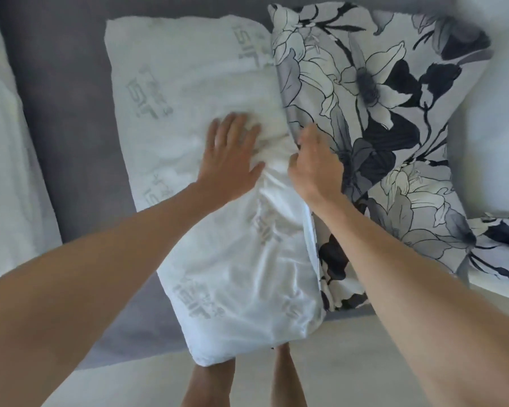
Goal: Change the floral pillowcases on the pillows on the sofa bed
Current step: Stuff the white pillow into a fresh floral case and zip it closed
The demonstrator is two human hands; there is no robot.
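A white pillow (188, 92) with faint grey lettering lies on the grey sofa bed (71, 113), its near end hanging over the front edge. My left hand (229, 160) presses flat on its middle, fingers spread. The floral pillowcase (373, 113), grey and black flowers on white, covers the pillow's right side. My right hand (315, 163) is closed on the pillowcase's edge where it meets the bare pillow. A second piece of floral fabric (500, 245) lies at the right edge.
A white blanket or cover (3, 171) lies along the sofa bed's left side. White bedding (488, 142) lies beyond the floral pillowcase on the right. Pale floor (350, 362) and my bare legs (247, 383) show below the front edge.
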